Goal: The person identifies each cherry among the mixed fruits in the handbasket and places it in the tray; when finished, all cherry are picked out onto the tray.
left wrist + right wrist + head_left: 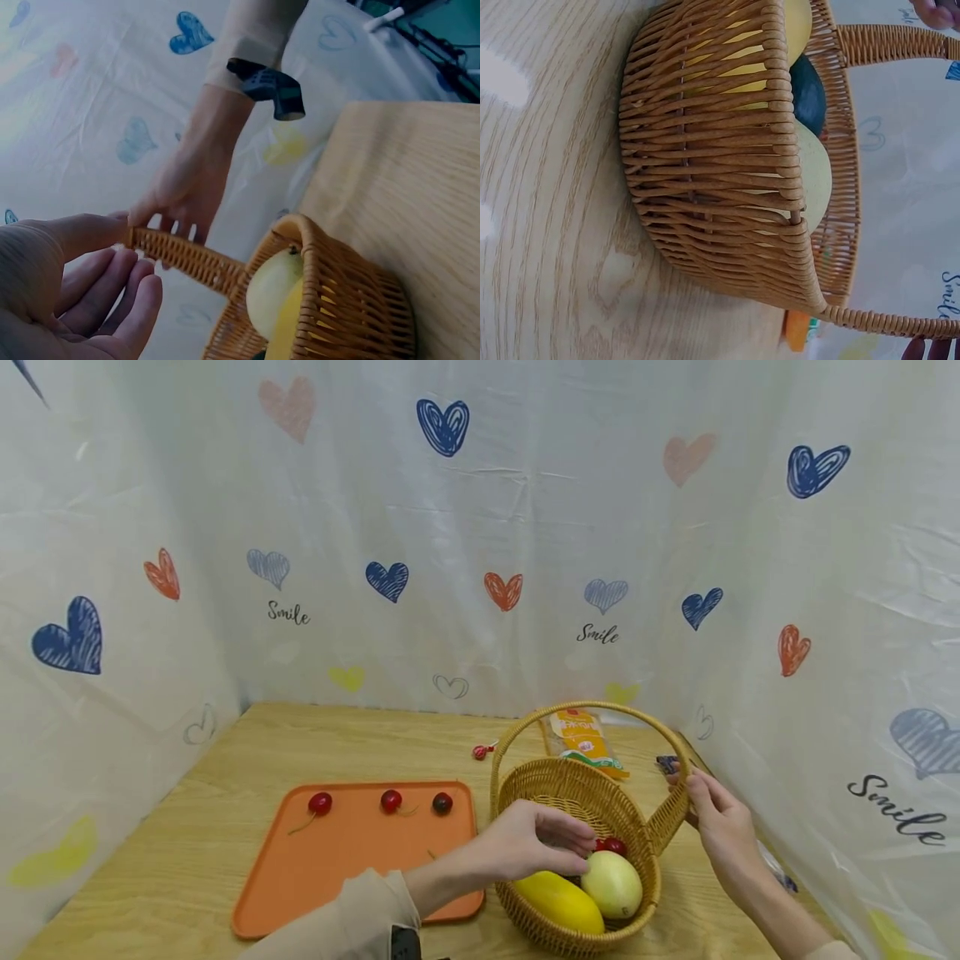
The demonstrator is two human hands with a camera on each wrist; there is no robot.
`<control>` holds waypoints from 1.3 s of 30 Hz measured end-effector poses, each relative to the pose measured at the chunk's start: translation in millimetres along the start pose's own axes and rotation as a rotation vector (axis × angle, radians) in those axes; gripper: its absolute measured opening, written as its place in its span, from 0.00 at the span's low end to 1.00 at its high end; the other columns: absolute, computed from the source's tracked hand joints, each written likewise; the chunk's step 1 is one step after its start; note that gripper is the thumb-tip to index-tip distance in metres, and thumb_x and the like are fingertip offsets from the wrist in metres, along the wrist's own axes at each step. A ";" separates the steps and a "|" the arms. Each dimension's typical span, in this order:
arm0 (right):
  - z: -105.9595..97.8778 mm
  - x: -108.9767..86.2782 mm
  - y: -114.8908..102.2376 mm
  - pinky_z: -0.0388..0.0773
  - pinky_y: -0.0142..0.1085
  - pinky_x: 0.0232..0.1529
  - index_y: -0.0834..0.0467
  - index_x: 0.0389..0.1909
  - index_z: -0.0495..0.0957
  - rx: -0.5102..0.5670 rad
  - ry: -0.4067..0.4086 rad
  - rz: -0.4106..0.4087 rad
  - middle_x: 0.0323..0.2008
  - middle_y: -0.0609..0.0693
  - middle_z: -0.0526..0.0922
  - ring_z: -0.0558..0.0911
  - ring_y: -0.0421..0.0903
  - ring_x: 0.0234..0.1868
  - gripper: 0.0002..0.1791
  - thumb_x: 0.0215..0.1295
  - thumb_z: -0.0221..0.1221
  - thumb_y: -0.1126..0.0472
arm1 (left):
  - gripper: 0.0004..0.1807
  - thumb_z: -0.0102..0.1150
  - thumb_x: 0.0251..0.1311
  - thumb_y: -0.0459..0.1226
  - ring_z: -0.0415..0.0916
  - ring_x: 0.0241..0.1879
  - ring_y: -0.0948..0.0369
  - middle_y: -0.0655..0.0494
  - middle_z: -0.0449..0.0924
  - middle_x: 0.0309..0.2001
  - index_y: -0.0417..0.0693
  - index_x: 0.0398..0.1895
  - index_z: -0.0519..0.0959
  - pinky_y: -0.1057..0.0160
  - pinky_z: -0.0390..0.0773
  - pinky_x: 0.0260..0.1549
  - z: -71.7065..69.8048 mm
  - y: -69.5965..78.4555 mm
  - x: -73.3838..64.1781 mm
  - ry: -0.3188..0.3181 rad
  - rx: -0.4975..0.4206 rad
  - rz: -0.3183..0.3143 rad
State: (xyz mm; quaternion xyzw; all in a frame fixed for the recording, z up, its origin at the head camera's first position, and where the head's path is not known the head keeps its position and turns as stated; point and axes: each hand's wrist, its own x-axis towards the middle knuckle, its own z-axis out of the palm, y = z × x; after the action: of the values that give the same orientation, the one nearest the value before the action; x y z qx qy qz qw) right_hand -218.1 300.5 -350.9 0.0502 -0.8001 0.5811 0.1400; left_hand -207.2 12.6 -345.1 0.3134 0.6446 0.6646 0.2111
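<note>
A wicker basket [517, 906] with a tall arched handle stands on the table. My right hand [723, 827] grips the right side of the handle [892, 324]. My left hand [517, 843] is above the basket, its fingers loosely curved with nothing visible between them in the left wrist view. Below it in the basket lie a yellow oblong fruit [558, 902] and a pale green round fruit [612, 885]. Red cherries [615, 847] sit behind them. A dark green rounded thing [808, 97] shows between the fruits in the right wrist view.
Left of the basket is an orange tray [300, 877] with three cherries [391, 801] along its far side; my left forearm crosses it. Behind the basket lie a red lollipop [482, 751] and an orange-and-clear packet [585, 743]. Heart-printed curtains [442, 527] enclose the table.
</note>
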 end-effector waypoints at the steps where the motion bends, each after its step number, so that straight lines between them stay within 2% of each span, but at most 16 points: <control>1: -0.1 -0.2 -0.3 0.72 0.20 0.44 0.64 0.68 0.61 -0.002 0.003 0.001 0.47 0.35 0.77 0.72 0.25 0.49 0.33 0.72 0.43 0.44 | 0.15 0.64 0.56 0.30 0.80 0.41 0.62 0.51 0.84 0.42 0.40 0.48 0.82 0.66 0.78 0.41 0.3 -0.5 4.5 0.004 0.024 -0.003; 7: 0.5 0.0 -1.0 0.72 0.20 0.44 0.63 0.68 0.62 -0.010 0.005 0.020 0.49 0.37 0.76 0.71 0.25 0.50 0.34 0.71 0.42 0.42 | 0.14 0.67 0.55 0.33 0.80 0.39 0.66 0.58 0.84 0.39 0.43 0.46 0.83 0.69 0.77 0.42 3.9 -5.2 36.4 0.080 0.133 -0.029; 14: 0.8 -0.4 -0.2 0.73 0.21 0.45 0.64 0.68 0.61 -0.027 0.008 0.001 0.48 0.37 0.77 0.72 0.26 0.50 0.34 0.72 0.42 0.43 | 0.13 0.68 0.54 0.35 0.78 0.38 0.68 0.60 0.83 0.38 0.47 0.45 0.84 0.64 0.78 0.41 1.8 -14.9 69.6 0.184 0.208 -0.055; 18: 0.4 -0.1 -1.3 0.73 0.22 0.45 0.65 0.69 0.59 -0.030 -0.003 -0.012 0.50 0.37 0.77 0.73 0.26 0.49 0.35 0.73 0.41 0.43 | 0.13 0.68 0.54 0.36 0.78 0.38 0.67 0.62 0.83 0.36 0.47 0.44 0.84 0.62 0.78 0.40 0.7 -19.5 85.3 0.222 0.237 -0.078; 24: 0.4 0.0 -1.6 0.73 0.21 0.45 0.67 0.68 0.58 -0.017 -0.009 -0.009 0.50 0.37 0.77 0.73 0.25 0.49 0.35 0.73 0.41 0.44 | 0.13 0.68 0.54 0.36 0.78 0.38 0.66 0.64 0.83 0.34 0.46 0.43 0.84 0.63 0.77 0.40 4.9 -27.3 106.4 0.301 0.268 -0.150; 29: 0.8 -0.5 -1.3 0.73 0.21 0.45 0.68 0.68 0.58 0.003 -0.009 -0.016 0.50 0.37 0.77 0.73 0.24 0.49 0.35 0.73 0.42 0.45 | 0.08 0.69 0.52 0.34 0.78 0.35 0.66 0.64 0.84 0.31 0.47 0.36 0.85 0.65 0.78 0.36 10.8 -32.8 124.0 0.367 0.289 -0.176; 32: 0.3 -1.1 -0.8 0.73 0.21 0.45 0.67 0.69 0.57 0.013 -0.016 -0.016 0.49 0.35 0.77 0.73 0.24 0.50 0.35 0.73 0.42 0.45 | 0.05 0.70 0.51 0.34 0.78 0.34 0.65 0.62 0.84 0.30 0.47 0.33 0.86 0.64 0.78 0.35 14.2 -34.9 132.8 0.403 0.270 -0.196; 34: 0.0 -1.1 -0.8 0.73 0.21 0.45 0.67 0.69 0.57 0.011 -0.016 -0.017 0.49 0.33 0.76 0.73 0.24 0.50 0.35 0.73 0.42 0.45 | 0.05 0.70 0.50 0.33 0.78 0.36 0.63 0.60 0.84 0.34 0.47 0.32 0.86 0.63 0.79 0.35 15.5 -36.0 137.3 0.437 0.252 -0.210; 37: -0.1 -0.7 -1.2 0.73 0.21 0.45 0.67 0.69 0.57 0.001 -0.017 -0.010 0.49 0.32 0.76 0.72 0.24 0.50 0.35 0.73 0.41 0.45 | 0.06 0.71 0.49 0.33 0.77 0.45 0.59 0.55 0.80 0.49 0.46 0.32 0.86 0.62 0.79 0.36 15.6 -37.2 141.6 0.506 0.208 -0.214; 39: 0.1 -0.2 -1.5 0.73 0.21 0.45 0.66 0.69 0.57 -0.008 -0.015 -0.005 0.48 0.31 0.76 0.72 0.25 0.50 0.35 0.73 0.41 0.44 | 0.07 0.71 0.48 0.32 0.76 0.46 0.57 0.53 0.79 0.52 0.46 0.33 0.86 0.62 0.79 0.36 15.2 -37.6 143.0 0.541 0.187 -0.205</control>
State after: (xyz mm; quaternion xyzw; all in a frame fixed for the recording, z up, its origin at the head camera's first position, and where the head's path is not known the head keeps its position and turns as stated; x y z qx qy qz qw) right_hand -217.5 299.9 -349.6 0.0562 -0.8033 0.5771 0.1356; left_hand -303.5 124.6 -362.1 0.0765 0.7642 0.6368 0.0681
